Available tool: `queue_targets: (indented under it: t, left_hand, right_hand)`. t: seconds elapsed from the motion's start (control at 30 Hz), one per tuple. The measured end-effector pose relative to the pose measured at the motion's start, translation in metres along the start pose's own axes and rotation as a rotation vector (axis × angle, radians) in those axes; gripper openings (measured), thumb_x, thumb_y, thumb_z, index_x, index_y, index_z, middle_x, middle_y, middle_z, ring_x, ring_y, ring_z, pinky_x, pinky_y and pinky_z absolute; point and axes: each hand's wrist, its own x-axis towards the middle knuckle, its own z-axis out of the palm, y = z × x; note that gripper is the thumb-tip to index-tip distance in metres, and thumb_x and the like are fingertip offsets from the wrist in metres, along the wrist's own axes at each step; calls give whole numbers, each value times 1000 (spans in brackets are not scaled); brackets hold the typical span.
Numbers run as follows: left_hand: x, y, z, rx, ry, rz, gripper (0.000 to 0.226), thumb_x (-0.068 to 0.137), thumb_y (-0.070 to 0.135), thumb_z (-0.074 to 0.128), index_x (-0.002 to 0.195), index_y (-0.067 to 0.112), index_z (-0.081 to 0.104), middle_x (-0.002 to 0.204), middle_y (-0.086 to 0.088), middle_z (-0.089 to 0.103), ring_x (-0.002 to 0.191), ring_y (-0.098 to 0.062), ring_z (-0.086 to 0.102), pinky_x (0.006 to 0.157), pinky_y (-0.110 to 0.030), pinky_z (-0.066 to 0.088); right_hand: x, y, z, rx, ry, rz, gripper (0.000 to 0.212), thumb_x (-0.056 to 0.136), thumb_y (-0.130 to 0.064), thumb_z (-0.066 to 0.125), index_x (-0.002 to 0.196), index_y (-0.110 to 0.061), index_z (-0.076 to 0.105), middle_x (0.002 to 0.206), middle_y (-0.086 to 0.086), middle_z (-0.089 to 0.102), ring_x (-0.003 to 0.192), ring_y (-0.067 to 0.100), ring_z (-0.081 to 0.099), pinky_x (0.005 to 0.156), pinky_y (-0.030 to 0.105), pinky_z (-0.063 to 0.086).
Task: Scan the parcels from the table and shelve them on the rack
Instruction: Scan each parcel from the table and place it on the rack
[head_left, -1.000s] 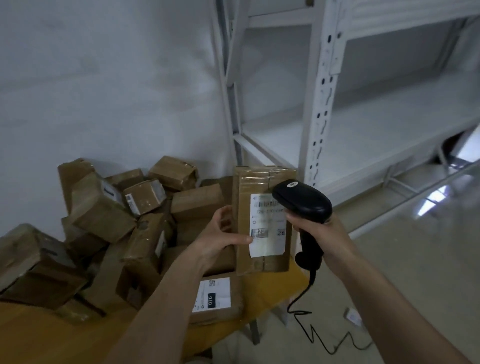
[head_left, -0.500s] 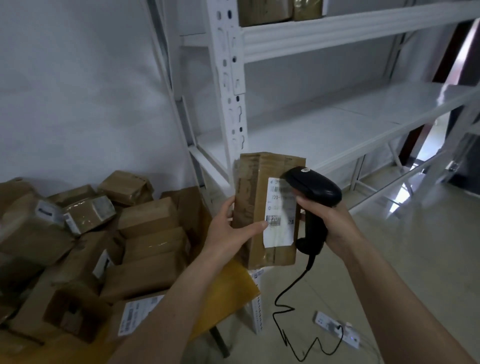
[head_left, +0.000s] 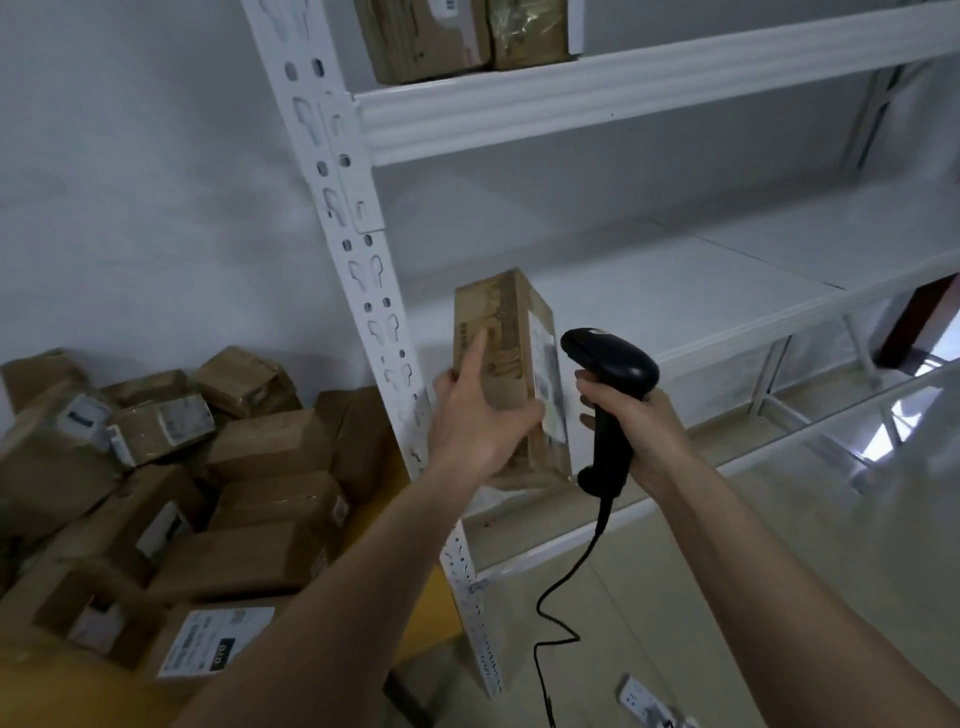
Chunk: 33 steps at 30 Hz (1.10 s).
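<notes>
A brown cardboard parcel (head_left: 511, 332) with a white label on its right face stands upright over the rack's lower white shelf (head_left: 675, 291). My left hand (head_left: 478, 421) grips it, thumb on the label side and index finger up its near face. My right hand (head_left: 631, 426) holds a black corded barcode scanner (head_left: 610, 364) just right of the parcel, head toward the label. The white metal rack's upright post (head_left: 358, 270) rises left of the parcel. Whether the parcel's base touches the shelf is hidden.
Several brown parcels (head_left: 249, 488) lie heaped on a yellow table (head_left: 426, 613) at lower left. Two parcels (head_left: 462, 36) stand on the rack's upper shelf. The scanner cable (head_left: 556, 623) hangs to the floor near a white power strip (head_left: 647, 701).
The view has swung right and up toward the rack. My left hand has carried the parcel away from the table and turned it, edge toward me, over the lower shelf. The scanner stayed beside it.
</notes>
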Motion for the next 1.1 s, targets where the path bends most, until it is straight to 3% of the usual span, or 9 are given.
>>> queue_targets:
  t: [0.2,0.4,0.5,0.6,0.73,0.87,0.97,1.03,1.1]
  left_hand:
    - [52,30,7,375,122,-90,81,85,46,63,151,42,17,160,-1,-3,140,-34,25,103,-48,38]
    - [81,27,11,348,231,-280,76,85,47,63,148,20,29,160,-12,-10,144,-39,12,109,-52,32]
    - [82,29,15,403,248,-193,61,90,49,56,139,16,42,155,-14,21,139,-34,25,111,-53,33]
    - [71,25,13,440,106,-20,35,88,46,53,107,18,60,115,-5,58,108,-25,53,96,-46,46]
    - [63,6,7,771,-59,183,57,79,33,70,130,20,48,130,-3,46,121,-22,43,97,-40,46]
    - [73,-1,4,921,49,221,63,84,17,71,140,16,41,139,-6,43,128,-23,39,103,-36,39]
    - [80,-2,4,957,84,205,61,85,14,68,141,13,42,140,-9,42,128,-24,38,105,-35,35]
    - [82,-2,5,976,89,198,59,86,14,66,140,13,42,140,-9,43,128,-25,38,106,-35,34]
    - [82,-2,4,967,91,202,58,86,14,66,139,13,44,138,-9,44,127,-25,39,105,-34,33]
  right_hand:
    - [19,-10,11,-44,-79,45,13,81,-10,75,88,-18,67,104,14,71,102,27,66,97,44,50]
    - [31,-4,22,-100,-150,125,13,82,-12,73,91,-17,64,103,14,70,100,26,67,94,44,52]
    - [37,-2,25,-63,-188,156,15,84,-10,71,98,-13,66,102,14,71,98,25,67,86,39,54]
    - [45,1,27,-28,-178,174,13,84,-8,71,95,-12,66,103,15,71,97,27,68,85,39,55]
    - [52,1,34,-1,-171,189,17,84,-8,71,101,-8,67,102,19,72,94,29,70,78,34,58]
    - [49,-3,44,5,-193,174,8,85,-3,68,91,-8,67,102,23,71,87,30,71,72,30,56]
    - [47,-5,48,-24,-185,166,8,85,0,67,87,-8,67,111,31,64,104,46,62,73,35,51]
    - [46,-6,49,-21,-183,155,8,84,1,66,89,-6,67,111,34,62,94,49,62,69,34,48]
    - [45,-8,48,-12,-165,142,7,84,0,66,90,-5,66,97,35,64,77,34,60,66,32,47]
